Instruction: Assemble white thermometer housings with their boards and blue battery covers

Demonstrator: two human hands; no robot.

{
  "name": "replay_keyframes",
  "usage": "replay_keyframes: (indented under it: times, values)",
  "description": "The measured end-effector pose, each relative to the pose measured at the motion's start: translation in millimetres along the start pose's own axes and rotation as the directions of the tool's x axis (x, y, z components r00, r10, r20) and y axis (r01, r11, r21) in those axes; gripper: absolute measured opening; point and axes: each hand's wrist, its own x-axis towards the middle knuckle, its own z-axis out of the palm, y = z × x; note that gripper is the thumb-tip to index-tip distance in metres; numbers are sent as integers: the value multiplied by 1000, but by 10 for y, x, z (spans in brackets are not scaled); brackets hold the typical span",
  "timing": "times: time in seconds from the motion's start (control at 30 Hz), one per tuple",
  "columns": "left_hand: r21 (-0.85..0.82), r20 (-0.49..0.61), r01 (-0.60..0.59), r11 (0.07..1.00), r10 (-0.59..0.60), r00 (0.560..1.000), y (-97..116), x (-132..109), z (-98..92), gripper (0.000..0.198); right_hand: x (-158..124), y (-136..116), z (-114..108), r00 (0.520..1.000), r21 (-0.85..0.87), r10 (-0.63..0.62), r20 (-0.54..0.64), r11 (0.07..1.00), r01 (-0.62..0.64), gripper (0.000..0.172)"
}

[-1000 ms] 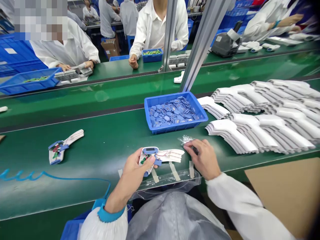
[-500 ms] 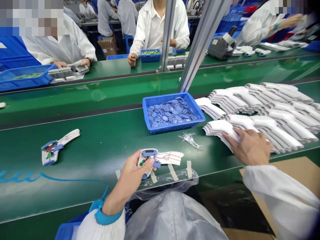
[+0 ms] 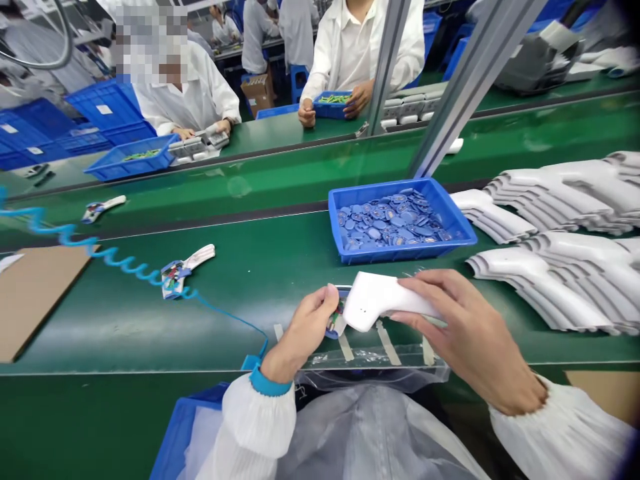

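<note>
Green assembly belt (image 3: 150, 333), right grip (image 3: 465, 333) clenched on white thermometer shell (image 3: 385, 301), left grip (image 3: 303, 331) grasping blue-edged insert (image 3: 336, 327), mostly hidden

Smooth white plastic housing (image 3: 387, 301); glossy green belt (image 3: 125, 340); matt cardboard (image 3: 35, 300)

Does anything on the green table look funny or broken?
One thing looks odd: on the green belt, towards the left, an open thermometer lies with its coloured insides showing. The stacked white shells on the right look smooth, so it seems unfinished, though I can't tell if it's broken.
</note>
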Motion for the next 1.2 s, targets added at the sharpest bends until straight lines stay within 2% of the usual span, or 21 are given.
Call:
replay_keyframes:
  times: [0.13, 0.23, 0.33, 0.4, 0.5, 0.6, 0.67, 0.7, 0.8, 0.87, 0.93, 1.03, 1.13, 1.2]
  values:
    - [-87, 53, 1, 996, 4, 999, -47, 6, -34, 54, 58, -75, 122, 996, 60, -88, 24, 994, 86, 32]
    - [-115, -7, 62, 991, -63, 998, -83, 35, -57, 55, 76, -59, 58, 995, 41, 57, -82, 998, -53, 26]
    - [-180, -22, 97, 979, -102, 995, -108, 75, -81, 56, 34, 36, -1, 959, 1, 224, -176, 974, -227, 17]
    - [-190, -12, 86, 978, -90, 996, -111, 85, -98, 56, -30, 182, 52, 942, -38, 269, -203, 959, -282, 18]
    - [-122, 4, 16, 992, -16, 1000, -89, 67, -128, 54, -156, 532, 261, 936, -162, 254, -244, 941, -297, 25]
    - [-60, 52, -74, 995, 77, 996, -51, 33, -151, 54, -271, 871, 426, 969, -184, 198, -150, 957, -224, 34]
    - [-25, 51, -106, 994, 107, 993, -27, 22, -156, 52, -305, 974, 420, 975, -168, 181, -129, 965, -201, 32]
    - [3, 36, -115, 993, 114, 993, -18, 22, -156, 49, -302, 975, 382, 968, -173, 189, -167, 961, -217, 30]
    - [100, 4, -130, 987, 130, 992, -7, 45, -153, 44, -202, 793, 207, 919, -163, 261, -297, 934, -318, 22]
    - [152, 19, -143, 978, 141, 990, -5, 63, -143, 43, -72, 558, 111, 910, -63, 294, -293, 944, -325, 18]
    - [206, 35, -154, 966, 150, 988, 1, 75, -117, 43, 86, 273, 79, 932, 134, 302, -202, 951, -279, 17]
    - [301, 54, -190, 934, 183, 982, 22, 76, -41, 43, 319, -162, 169, 952, 440, 304, -13, 857, -268, 19]
    - [365, 45, -242, 899, 242, 969, 36, 73, 48, 40, 476, -486, 351, 942, 553, 313, 124, 766, -328, 32]
    - [397, 33, -246, 884, 254, 967, 23, 69, 90, 35, 522, -594, 462, 921, 561, 371, 120, 740, -371, 45]
